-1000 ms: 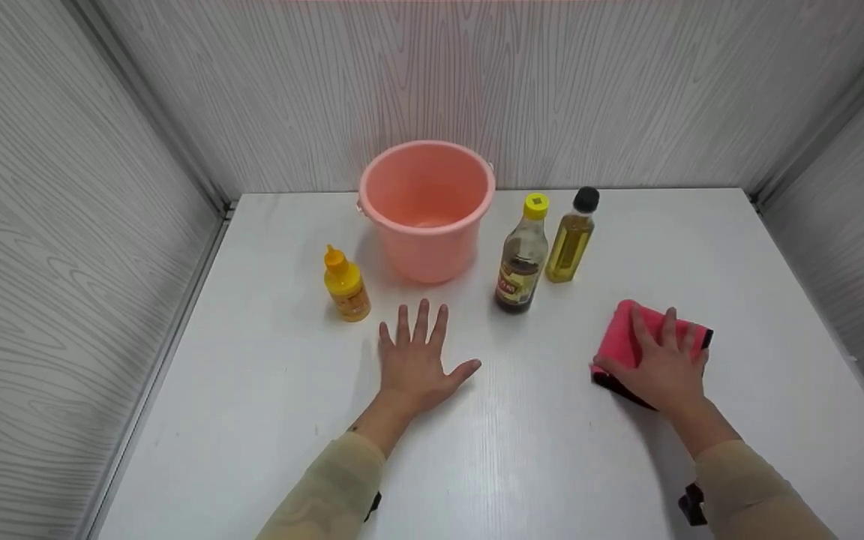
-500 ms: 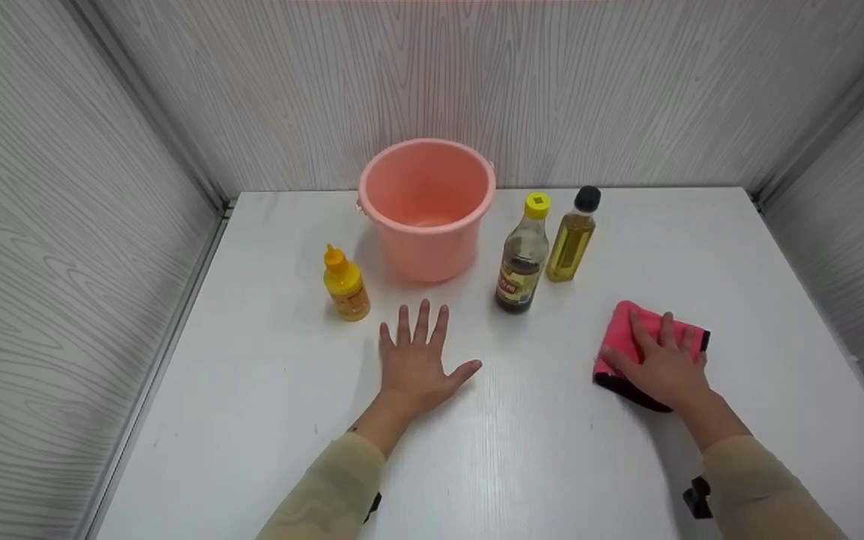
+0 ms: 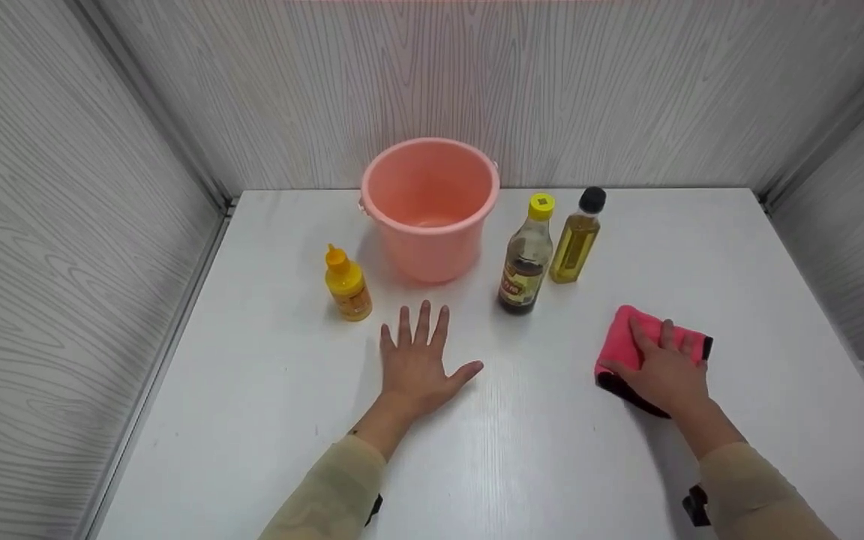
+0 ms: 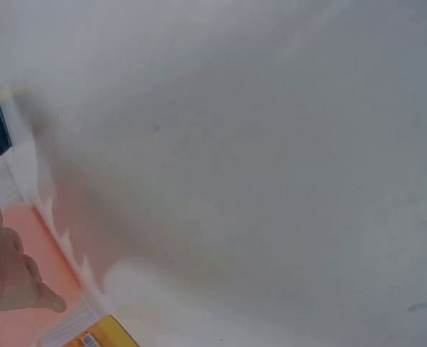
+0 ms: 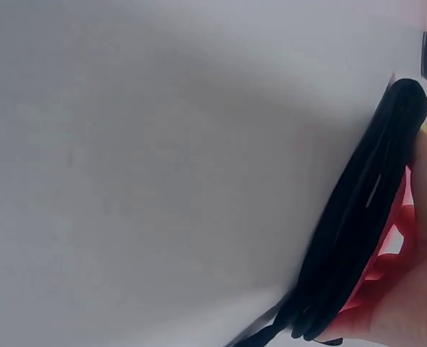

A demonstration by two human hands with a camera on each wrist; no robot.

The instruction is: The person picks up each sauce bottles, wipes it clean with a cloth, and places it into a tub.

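From the head view, your right hand [image 3: 664,371] lies at the lower right of the frame on a folded pink cloth [image 3: 622,339] with a black underside; the fingers spread over it and the thumb hooks its near left edge, so the grip looks pressed down on it rather than closed around it. Your left hand [image 3: 417,360] lies flat at the centre, fingers straight and apart, holding nothing, on the white bench [image 3: 252,390]. Above it stands a pink bucket [image 3: 430,206]. A yellow squeeze bottle [image 3: 347,284] stands just left of the bucket, near your left fingertips. A dark sauce bottle [image 3: 526,256] and an oil bottle [image 3: 577,236] stand side by side between the bucket and the cloth, well apart from both hands.

The left wrist view is blurred: bare bench, with bucket [image 4: 25,238] pink at lower left.

The right wrist view shows the cloth's [image 5: 358,217] black layers edge-on at right, flat on the bench.
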